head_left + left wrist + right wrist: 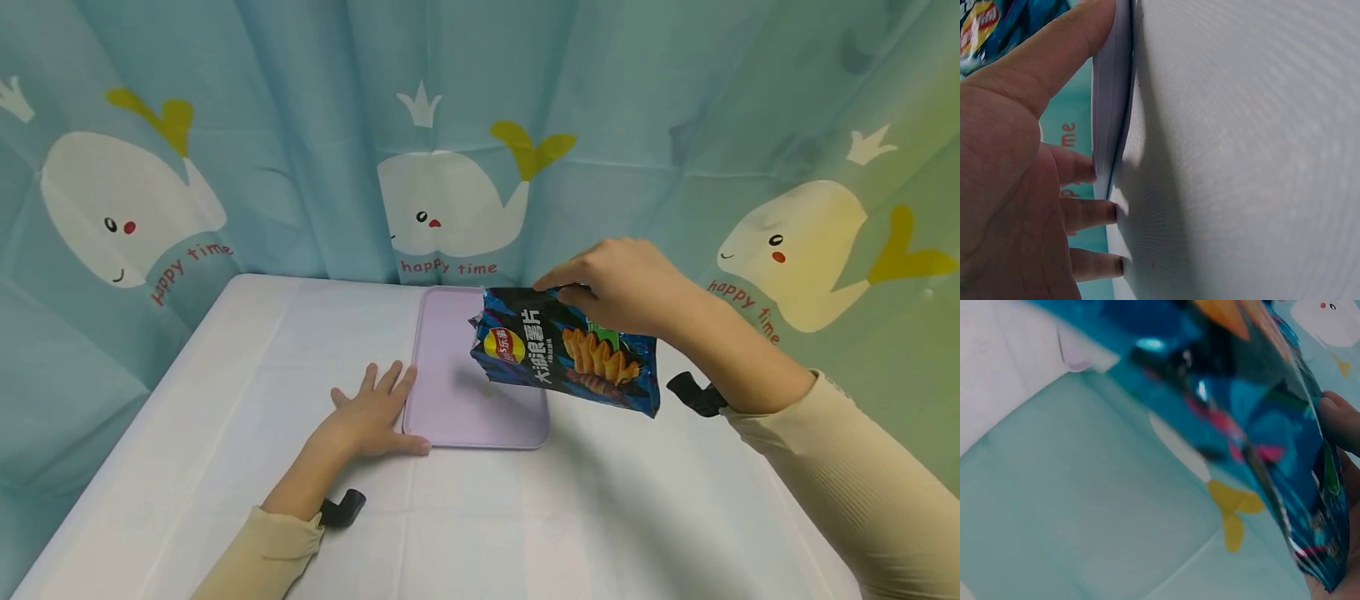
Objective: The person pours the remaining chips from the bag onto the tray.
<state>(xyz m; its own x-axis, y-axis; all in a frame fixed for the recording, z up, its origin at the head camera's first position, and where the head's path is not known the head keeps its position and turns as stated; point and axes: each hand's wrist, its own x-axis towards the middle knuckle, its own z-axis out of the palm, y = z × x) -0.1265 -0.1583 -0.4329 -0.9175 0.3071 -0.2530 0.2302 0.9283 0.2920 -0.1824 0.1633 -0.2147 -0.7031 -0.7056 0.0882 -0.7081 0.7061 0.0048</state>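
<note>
A dark blue bag of potato chips is in the air above the right part of a pale purple tray. My right hand grips its upper edge between thumb and fingers; the bag tilts, one end toward the tray. In the right wrist view the shiny bag fills the upper part, with the thumb pressed on it. My left hand lies with spread, straight fingers at the tray's near left corner. The left wrist view has its thumb against the tray's rim.
The tray lies flat on a white-covered table. Behind the table hangs a teal curtain printed with whales. A black wrist mount sits at the left wrist, another black mount at the right.
</note>
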